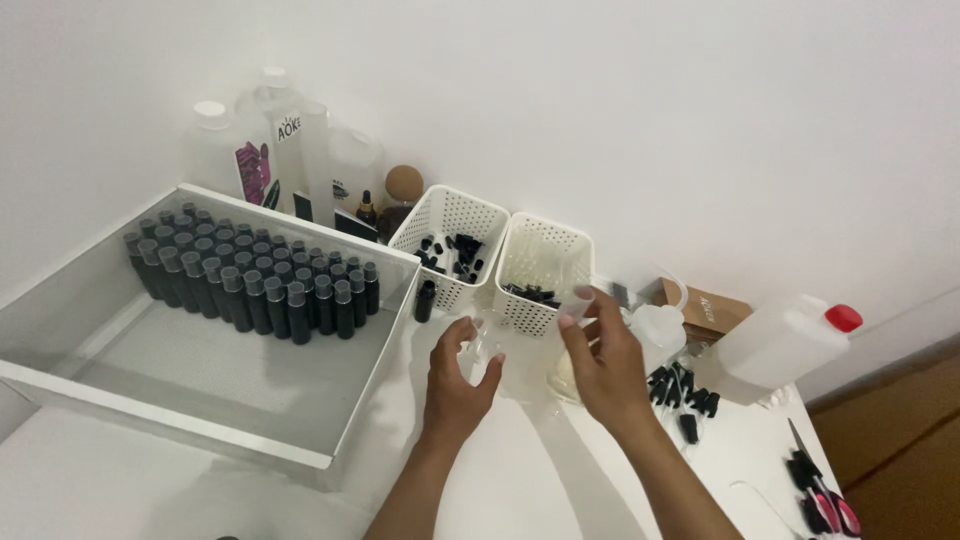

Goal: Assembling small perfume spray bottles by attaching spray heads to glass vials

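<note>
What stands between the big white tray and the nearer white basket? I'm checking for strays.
In the head view, one small dark bottle stands alone between the tray and the basket.

The small bottle [481,352] looks clear and glassy; the baskets [449,240] are white perforated plastic — matt. The jug [778,345] is translucent plastic, its red cap [844,318] glossy — the bench [520,490] smooth white.

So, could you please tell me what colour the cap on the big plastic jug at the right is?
Red; the cap shows best in the head view.
</note>
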